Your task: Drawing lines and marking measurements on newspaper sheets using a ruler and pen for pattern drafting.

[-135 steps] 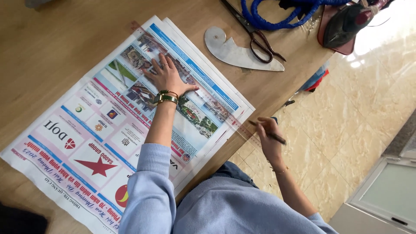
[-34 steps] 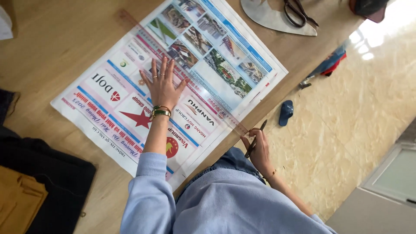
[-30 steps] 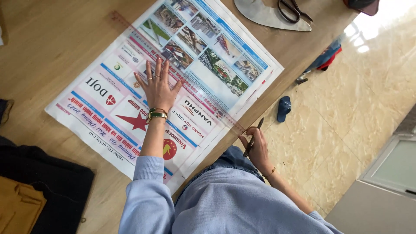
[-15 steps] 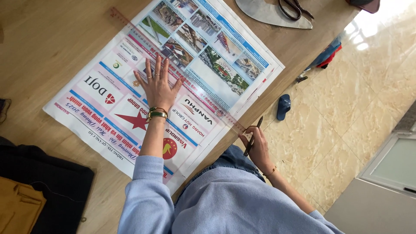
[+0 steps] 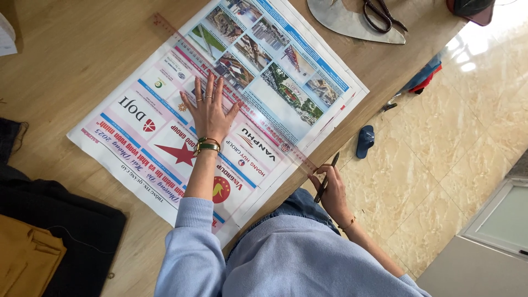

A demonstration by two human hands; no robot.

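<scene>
Change: over the last seconds the view shifts up the newspaper and the left hand slides down the sheet from the photo panels to the lower adverts; the right hand stays at the near edge of the surface with its pencil.
Surface [image 5: 71, 66]: pale wooden top, running diagonally; beyond its edge lies a glossy beige tiled floor [image 5: 440, 165].
Newspaper [image 5: 275, 71]: large colour sheet spread flat on the surface, photo panels toward the far end, red star and adverts toward the near end.
Dark cloth [image 5: 60, 231]: black fabric at the near left of the surface, with a mustard-yellow piece [image 5: 22, 258] lying on it.
Ruler [image 5: 264, 124]: long clear straightedge lying diagonally across the newspaper, from its far left corner to the near edge of the surface.
Curve template [image 5: 346, 22]: grey curved shape on the surface beyond the newspaper, with scissors [image 5: 379, 14] lying on it.
Left hand [image 5: 209, 113]: palm down, fingers spread flat, pressing the ruler and newspaper; rings and a green-and-gold bracelet on the wrist.
Right hand [image 5: 333, 192]: at the ruler's near end, just off the edge of the surface; fingers closed around a dark pencil [image 5: 326, 179].
Slipper [image 5: 364, 141]: blue, on the floor, well apart from the hands.
</scene>
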